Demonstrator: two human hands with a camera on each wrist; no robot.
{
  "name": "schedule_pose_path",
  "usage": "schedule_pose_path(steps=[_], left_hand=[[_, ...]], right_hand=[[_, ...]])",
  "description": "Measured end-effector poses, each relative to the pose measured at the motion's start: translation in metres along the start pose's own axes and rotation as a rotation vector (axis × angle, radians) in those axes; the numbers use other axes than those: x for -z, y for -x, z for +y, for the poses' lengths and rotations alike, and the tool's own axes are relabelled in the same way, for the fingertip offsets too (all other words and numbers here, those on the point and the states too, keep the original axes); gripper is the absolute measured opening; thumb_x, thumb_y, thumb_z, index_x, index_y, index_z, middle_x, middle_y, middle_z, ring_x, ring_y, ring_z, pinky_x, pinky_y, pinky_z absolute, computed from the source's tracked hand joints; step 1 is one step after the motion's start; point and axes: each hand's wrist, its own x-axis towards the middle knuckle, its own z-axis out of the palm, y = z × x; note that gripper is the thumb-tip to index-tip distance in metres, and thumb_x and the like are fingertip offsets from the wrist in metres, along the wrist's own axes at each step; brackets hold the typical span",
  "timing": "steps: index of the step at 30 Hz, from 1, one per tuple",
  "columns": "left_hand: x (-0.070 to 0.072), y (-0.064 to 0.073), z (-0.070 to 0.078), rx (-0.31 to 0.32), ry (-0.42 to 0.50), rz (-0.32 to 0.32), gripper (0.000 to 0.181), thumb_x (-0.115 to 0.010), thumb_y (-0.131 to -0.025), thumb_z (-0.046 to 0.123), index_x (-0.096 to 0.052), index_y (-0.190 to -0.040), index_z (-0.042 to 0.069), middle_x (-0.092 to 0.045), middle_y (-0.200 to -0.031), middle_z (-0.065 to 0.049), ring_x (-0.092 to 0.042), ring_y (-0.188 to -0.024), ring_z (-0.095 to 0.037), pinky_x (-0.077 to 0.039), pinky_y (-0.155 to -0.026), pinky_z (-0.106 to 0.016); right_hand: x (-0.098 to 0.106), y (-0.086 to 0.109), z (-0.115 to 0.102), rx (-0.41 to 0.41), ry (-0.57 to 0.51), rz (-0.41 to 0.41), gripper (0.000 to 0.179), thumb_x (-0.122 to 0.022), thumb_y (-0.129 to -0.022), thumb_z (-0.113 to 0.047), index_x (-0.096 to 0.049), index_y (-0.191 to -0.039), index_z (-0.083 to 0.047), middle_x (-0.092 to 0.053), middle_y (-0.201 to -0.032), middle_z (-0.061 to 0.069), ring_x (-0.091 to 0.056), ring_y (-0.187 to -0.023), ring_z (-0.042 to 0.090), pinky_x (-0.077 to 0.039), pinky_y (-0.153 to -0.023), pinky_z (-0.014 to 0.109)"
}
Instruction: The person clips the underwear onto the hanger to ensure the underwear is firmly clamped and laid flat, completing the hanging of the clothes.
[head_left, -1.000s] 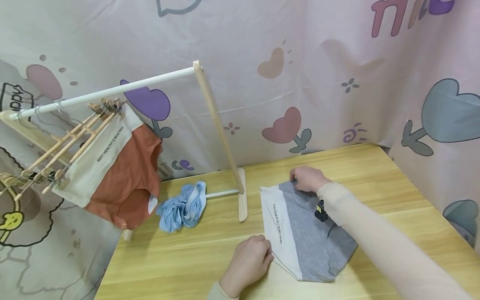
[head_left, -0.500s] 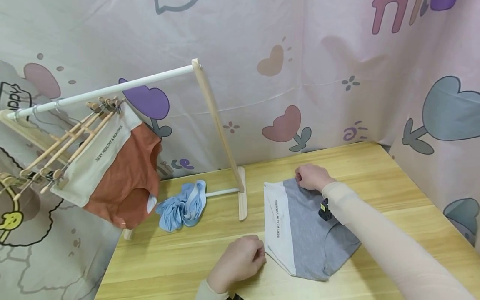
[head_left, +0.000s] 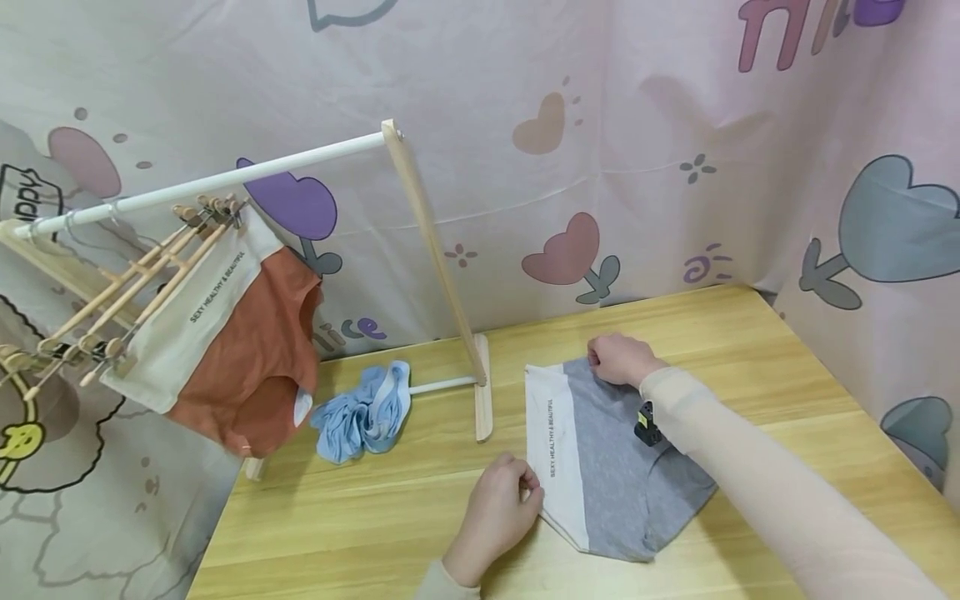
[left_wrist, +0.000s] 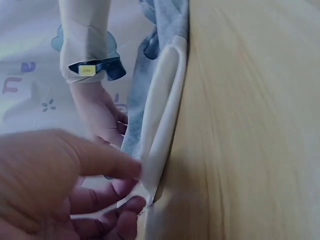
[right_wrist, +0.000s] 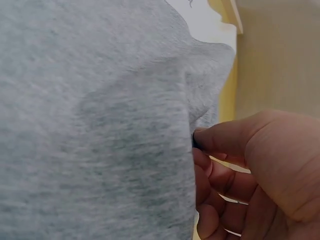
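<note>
A pair of grey briefs [head_left: 615, 458] with a white, lettered waistband [head_left: 551, 433] lies flat on the wooden table, waistband towards the left. At the near end of the waistband, my left hand [head_left: 501, 508] pinches the edge with thumb and fingertips. The left wrist view shows the white band [left_wrist: 162, 110] standing slightly apart in two layers beside those fingers. My right hand [head_left: 624, 358] grips the far side edge of the briefs, just right of the band. Close up in the right wrist view, its thumb and curled fingers [right_wrist: 225, 137] hold the grey cloth [right_wrist: 125, 140].
At the left stands a clothes rack with a white rail [head_left: 247, 173] and wooden posts. Clip hangers [head_left: 142, 283] hang there, with orange-brown briefs [head_left: 251, 350] clipped on. A crumpled light-blue garment [head_left: 363, 412] lies by the rack's foot [head_left: 483, 392]. A printed curtain [head_left: 480, 167] backs the table.
My left hand drew back left from the waistband's near corner, then came back to it. The right hand shifted slightly right with the briefs, which now lie flatter.
</note>
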Motion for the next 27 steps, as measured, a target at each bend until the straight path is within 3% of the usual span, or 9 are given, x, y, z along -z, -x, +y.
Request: schedule_pose_path(steps=[7, 10, 14, 19, 23, 27], left_hand=[[0.011, -0.002, -0.001, -0.066, 0.299, -0.051, 0.013, -0.067, -0.091, 0.003, -0.062, -0.087, 0.014, -0.064, -0.085, 0.004, -0.052, -0.076, 0.001, -0.048, -0.070, -0.019], [0.015, -0.002, -0.002, -0.011, 0.445, -0.122, 0.009, -0.059, -0.097, 0.005, -0.058, -0.093, 0.013, -0.058, -0.074, 0.006, -0.051, -0.062, 0.001, -0.044, -0.059, -0.018], [0.017, -0.002, -0.003, 0.095, 0.546, -0.216, 0.005, -0.053, -0.105, 0.014, -0.052, -0.101, 0.013, -0.043, -0.061, 0.009, -0.041, -0.048, -0.003, -0.034, -0.049, -0.018], [0.022, 0.002, -0.007, 0.125, 0.598, -0.319, 0.022, -0.058, -0.108, 0.026, -0.050, -0.120, 0.010, -0.054, -0.062, 0.005, -0.054, -0.055, -0.007, -0.042, -0.054, -0.020], [0.031, 0.005, -0.010, 0.069, 0.541, -0.379, 0.040, -0.068, -0.104, 0.023, -0.046, -0.134, 0.007, -0.066, -0.067, -0.002, -0.058, -0.057, -0.006, -0.044, -0.058, -0.020], [0.037, 0.006, -0.012, 0.045, 0.512, -0.411, 0.047, -0.075, -0.099, 0.015, -0.047, -0.136, 0.006, -0.069, -0.071, -0.003, -0.057, -0.055, -0.005, -0.045, -0.056, -0.019]], right_hand=[[0.000, 0.002, -0.002, -0.001, 0.015, 0.001, 0.014, -0.068, -0.099, -0.013, -0.063, -0.086, -0.015, -0.064, -0.085, 0.004, -0.060, -0.077, 0.024, -0.046, -0.065, 0.040], [0.000, 0.001, -0.001, 0.000, 0.023, -0.001, 0.013, -0.068, -0.099, -0.014, -0.063, -0.087, -0.015, -0.064, -0.084, 0.003, -0.060, -0.077, 0.023, -0.046, -0.064, 0.039], [0.000, 0.000, 0.001, -0.001, 0.015, -0.005, 0.013, -0.069, -0.099, -0.015, -0.064, -0.087, -0.015, -0.063, -0.083, 0.002, -0.059, -0.076, 0.022, -0.044, -0.064, 0.037], [0.001, -0.002, 0.005, -0.002, 0.005, -0.007, 0.013, -0.070, -0.099, -0.015, -0.064, -0.087, -0.015, -0.063, -0.083, 0.003, -0.059, -0.075, 0.022, -0.044, -0.063, 0.037], [0.002, -0.004, 0.005, 0.000, 0.012, 0.005, 0.013, -0.070, -0.098, -0.015, -0.065, -0.086, -0.015, -0.064, -0.084, 0.002, -0.059, -0.077, 0.022, -0.045, -0.064, 0.038], [0.001, -0.005, 0.004, 0.009, 0.015, 0.029, 0.013, -0.071, -0.097, -0.014, -0.065, -0.086, -0.015, -0.065, -0.085, 0.002, -0.060, -0.077, 0.021, -0.046, -0.065, 0.039]])
